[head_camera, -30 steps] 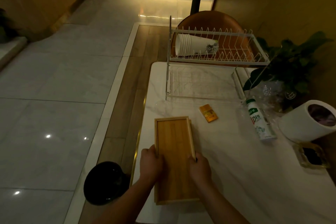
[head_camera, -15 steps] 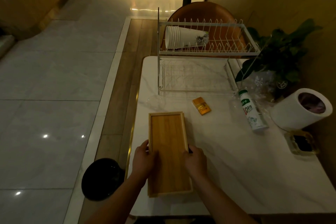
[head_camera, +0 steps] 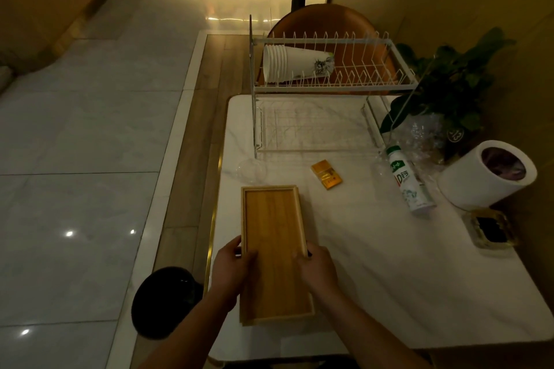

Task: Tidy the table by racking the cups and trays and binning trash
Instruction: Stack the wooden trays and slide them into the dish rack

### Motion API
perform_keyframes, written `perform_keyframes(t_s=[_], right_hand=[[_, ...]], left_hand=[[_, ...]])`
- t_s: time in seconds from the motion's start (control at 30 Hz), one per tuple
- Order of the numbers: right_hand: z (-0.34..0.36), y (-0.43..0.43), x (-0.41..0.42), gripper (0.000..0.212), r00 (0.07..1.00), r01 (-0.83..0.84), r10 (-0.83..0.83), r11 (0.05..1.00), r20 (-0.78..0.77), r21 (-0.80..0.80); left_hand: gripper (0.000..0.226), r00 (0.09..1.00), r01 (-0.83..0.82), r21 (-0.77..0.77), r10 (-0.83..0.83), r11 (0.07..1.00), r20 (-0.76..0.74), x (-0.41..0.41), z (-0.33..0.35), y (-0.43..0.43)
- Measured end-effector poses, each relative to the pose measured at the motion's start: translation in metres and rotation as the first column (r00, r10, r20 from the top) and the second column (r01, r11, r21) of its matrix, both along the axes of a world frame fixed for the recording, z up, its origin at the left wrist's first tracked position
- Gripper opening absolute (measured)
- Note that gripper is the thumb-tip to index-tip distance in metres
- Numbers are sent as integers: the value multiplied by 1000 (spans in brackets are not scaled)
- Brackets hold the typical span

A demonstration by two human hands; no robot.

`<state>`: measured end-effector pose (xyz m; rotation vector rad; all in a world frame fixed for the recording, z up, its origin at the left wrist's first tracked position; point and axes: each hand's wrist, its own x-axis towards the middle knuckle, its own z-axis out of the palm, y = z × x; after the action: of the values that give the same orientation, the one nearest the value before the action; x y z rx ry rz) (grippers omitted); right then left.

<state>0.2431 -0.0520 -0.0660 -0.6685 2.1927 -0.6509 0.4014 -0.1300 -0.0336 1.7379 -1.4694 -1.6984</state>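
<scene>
A long wooden tray (head_camera: 274, 237) lies near the front left of the white table (head_camera: 374, 263). My left hand (head_camera: 232, 271) grips its left rim and my right hand (head_camera: 317, 271) grips its right rim. A second tray seems to lie under it, its edge showing on the right. At the back stands a white two-tier wire rack (head_camera: 329, 87); a stack of white paper cups (head_camera: 295, 63) lies on its side on the upper tier. A small orange packet (head_camera: 326, 178) and a toppled white bottle (head_camera: 409, 181) lie on the table.
A black bin (head_camera: 163, 301) stands on the floor left of the table. A white bin (head_camera: 485, 177) with a dark liner, an ashtray (head_camera: 490, 232), crumpled clear plastic (head_camera: 425, 135) and a potted plant (head_camera: 452, 84) crowd the right side. A clear lid (head_camera: 250, 169) lies near the rack. An orange chair (head_camera: 323, 21) stands behind.
The camera has shifted, so the table sits differently in view. Both hands keep their hold on the wooden tray's sides; the tray looks nudged slightly forward.
</scene>
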Motion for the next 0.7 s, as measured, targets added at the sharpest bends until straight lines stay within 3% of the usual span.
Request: perform_keyframes(t_s=[0.37,0.7], right_hand=[[9,-3,-10,28,998,48,-51,991,-24,-121],[-3,-7,-16,23,994,110,-109,991,8,-82]], left_hand=[[50,999,43,-35,-43,998,10,-12,5,-11],[48,986,129,-111,-115,985,124,-25,7,-12]])
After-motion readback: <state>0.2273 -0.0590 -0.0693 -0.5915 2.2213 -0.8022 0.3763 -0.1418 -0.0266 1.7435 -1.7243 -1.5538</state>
